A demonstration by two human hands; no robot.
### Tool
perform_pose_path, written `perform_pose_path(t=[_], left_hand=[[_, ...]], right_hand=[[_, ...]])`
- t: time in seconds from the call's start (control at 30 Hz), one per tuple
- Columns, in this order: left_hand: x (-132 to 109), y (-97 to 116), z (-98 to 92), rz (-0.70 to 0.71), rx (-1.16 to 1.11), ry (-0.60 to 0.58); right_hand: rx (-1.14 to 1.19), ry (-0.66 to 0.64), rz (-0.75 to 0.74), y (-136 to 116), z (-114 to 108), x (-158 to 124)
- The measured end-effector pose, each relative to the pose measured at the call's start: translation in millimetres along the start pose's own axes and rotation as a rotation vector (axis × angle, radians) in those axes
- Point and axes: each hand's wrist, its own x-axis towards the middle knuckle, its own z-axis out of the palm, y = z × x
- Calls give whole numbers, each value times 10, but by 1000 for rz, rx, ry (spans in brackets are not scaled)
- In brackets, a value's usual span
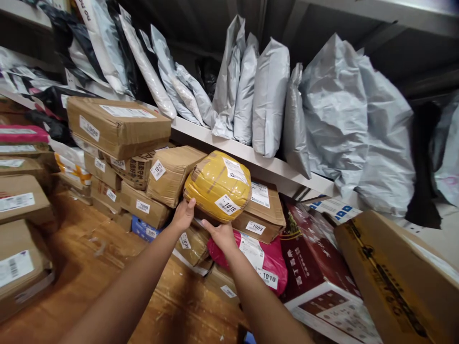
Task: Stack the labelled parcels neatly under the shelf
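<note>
Your left hand [183, 215] and right hand [223, 235] cup the yellow parcel [218, 186] from below; it sits above both grips, atop a brown box [263, 210], long axis running left-right.

Both my bare arms reach forward, nearly straight; my left hand [184, 215] and right hand [222, 235] are raised, fingers spread upward

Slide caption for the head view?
Both hands, left and right, hold a yellow taped parcel against stacked cardboard boxes.
</note>
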Motion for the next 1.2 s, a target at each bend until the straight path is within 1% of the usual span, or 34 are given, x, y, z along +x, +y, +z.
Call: perform_pose_path(t=[0.13,0.2,0.27,0.37,0.47,0.6,0.7,0.8,0.87,0.97,1.07,1.13,1.2], left_hand=[[-4,33,-21,6,15,-29],[-14,55,-35,3,22,-41],[-39,80,-49,-5,27,-38],[-104,126,-63,-21,36,-13],[-172,170,-71,-11,40,17],[-182,199,-61,-1,49,32],[-134,226,-50,-11,41,-5],[-94,319,-82,-7,47,-59],[-93,411,-130,10,67,-69],[-129,525,-202,35,134,-47],[-161,568,-222,11,267,6],[-154,589,-195,-43,372,49],[-121,632,-137,-124,461,97]], right_hand=[[148,-102,186,87,-15,45],[200,-119,231,92,-43,32],[228,-96,240,83,-81,-5],[232,-13,244,54,-142,-87],[211,53,279,1,-195,-169],[155,35,319,-89,-245,-200],[165,16,350,-113,-276,-166],[210,-20,359,-106,-326,-155],[222,-21,348,-115,-371,-179],[152,21,323,-163,-430,-244],[-14,72,310,-244,-453,-269],[-108,68,327,-311,-448,-223],[-184,34,363,-384,-439,-124]])
